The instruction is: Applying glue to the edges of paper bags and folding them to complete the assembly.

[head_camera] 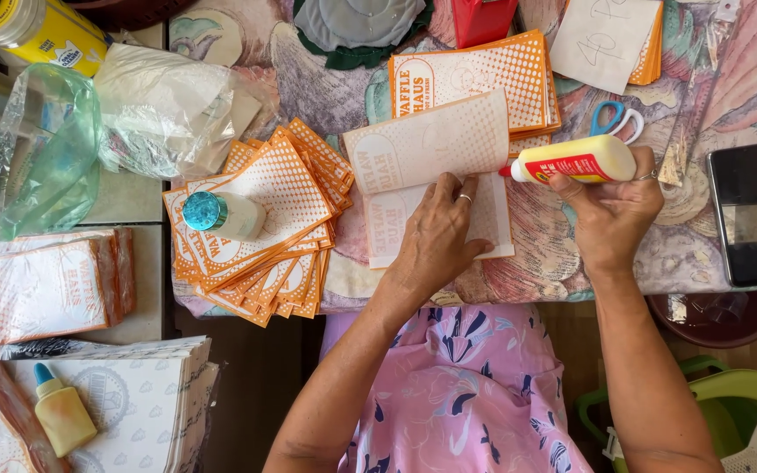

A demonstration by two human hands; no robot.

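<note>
Glue bottle, yellow with a red label, lies sideways in my right hand, fingers clamped around it, its nozzle pointing at the folded paper bag. My left hand presses flat, fingers spread, on the bag's lower half at the desk edge. Beside it a fanned orange pile carries a teal-capped bottle.

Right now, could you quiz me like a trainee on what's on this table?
1. True or false: the right hand holds a glue bottle.
2. What does the left hand press on? A) phone B) folded paper bag C) scissors
3. What sits on the fanned orange stack?

Key:
1. True.
2. B, the folded paper bag.
3. A small bottle with a blue cap.
</note>
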